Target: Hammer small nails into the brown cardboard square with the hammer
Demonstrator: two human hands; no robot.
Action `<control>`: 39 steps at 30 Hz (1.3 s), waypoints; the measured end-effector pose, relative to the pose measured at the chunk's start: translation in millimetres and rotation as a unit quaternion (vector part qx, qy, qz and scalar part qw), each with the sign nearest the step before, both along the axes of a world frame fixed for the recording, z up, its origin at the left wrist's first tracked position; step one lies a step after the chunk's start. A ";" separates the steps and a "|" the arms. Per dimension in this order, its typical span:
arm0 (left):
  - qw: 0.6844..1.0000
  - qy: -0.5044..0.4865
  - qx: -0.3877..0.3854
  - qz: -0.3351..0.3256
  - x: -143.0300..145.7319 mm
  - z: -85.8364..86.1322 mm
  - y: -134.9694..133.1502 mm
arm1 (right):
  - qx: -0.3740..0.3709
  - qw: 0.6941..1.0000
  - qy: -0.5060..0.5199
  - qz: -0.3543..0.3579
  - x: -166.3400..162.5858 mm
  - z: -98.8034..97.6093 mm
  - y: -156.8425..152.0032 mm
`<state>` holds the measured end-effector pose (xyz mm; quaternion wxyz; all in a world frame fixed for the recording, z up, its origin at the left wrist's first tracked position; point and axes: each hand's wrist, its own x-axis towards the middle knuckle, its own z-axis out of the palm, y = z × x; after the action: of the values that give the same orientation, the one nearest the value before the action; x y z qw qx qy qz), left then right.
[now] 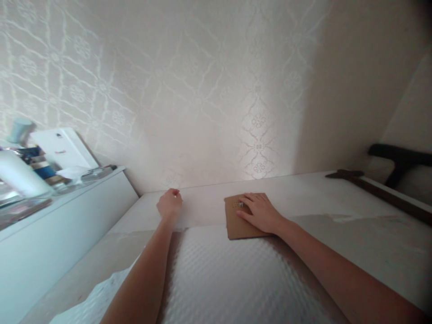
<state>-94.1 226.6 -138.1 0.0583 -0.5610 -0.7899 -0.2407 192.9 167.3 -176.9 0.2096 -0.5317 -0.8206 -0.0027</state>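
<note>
A flat piece of brown cardboard [236, 225] with small printed marks lies beyond a sheet of white bubble wrap [229, 274], its near edge at the wrap's far edge. My right hand [258, 209] rests flat on the cardboard's right part, fingers spread. To the left, my left hand [169, 203] is above the white surface, apart from the cardboard, with its fingers curled in. What those fingers hold, if anything, is hidden.
At left stands a white cabinet [101, 198] with a white box [64, 148] and assorted items on top. A patterned wall [202, 90] closes off the back. On the right are a dark wooden rail [388, 193] and a black T-shaped object [398, 159].
</note>
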 end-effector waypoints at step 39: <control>0.868 -0.002 -0.020 -0.497 117.8 -7.4 -39.7 | 0.004 1.000 0.004 0.014 -9.0 3.6 -5.5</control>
<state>23.7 186.9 -145.5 -0.0817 -0.8799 -0.4116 -0.2231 183.9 161.7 -173.3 0.2149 -0.5192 -0.8272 -0.0015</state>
